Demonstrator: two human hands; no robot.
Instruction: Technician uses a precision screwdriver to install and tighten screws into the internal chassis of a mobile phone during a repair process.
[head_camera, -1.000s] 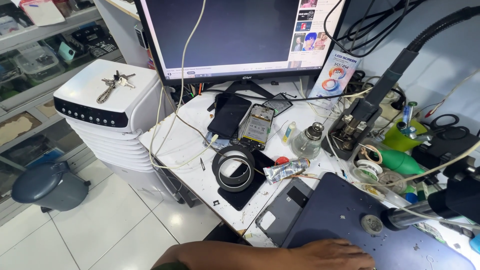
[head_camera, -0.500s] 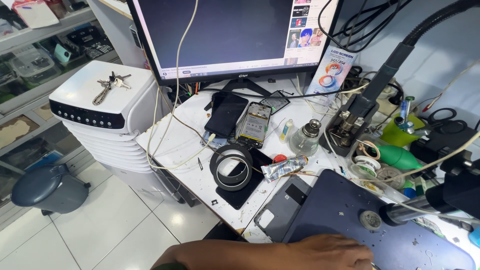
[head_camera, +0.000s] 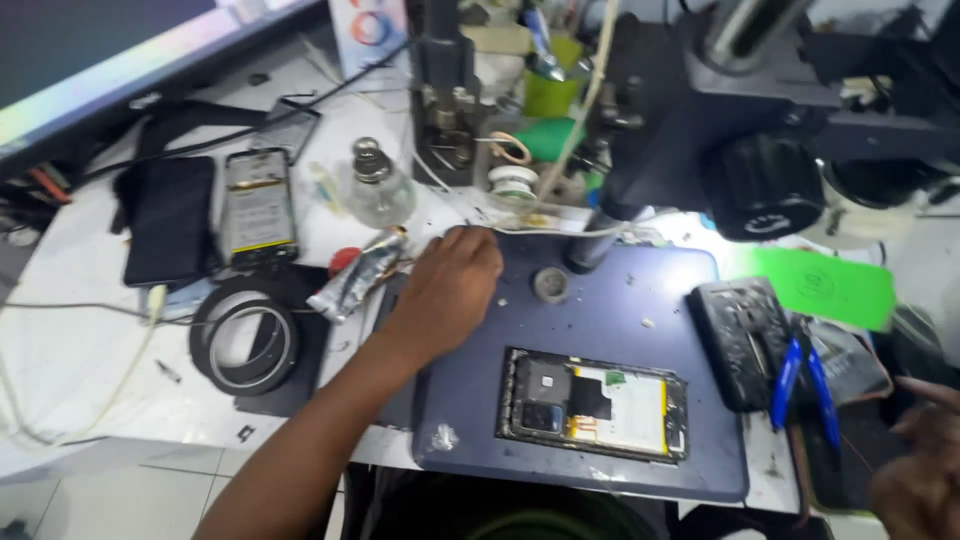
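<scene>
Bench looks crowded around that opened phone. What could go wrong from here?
1. The left hand reaches over the dark blue work mat toward loose white cables; it may snag them.
2. The opened phone with exposed board lies uncovered; white crumbs on the mat could get inside.
3. The squeezed metal tube lies beside the hand and could get knocked.

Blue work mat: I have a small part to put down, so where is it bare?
The blue mat is bare between the opened phone and the small round puck, and along its front left corner. Crowded: the left hand covers its left edge, the dark block and blue pliers its right, with the microscope above the back.
</scene>
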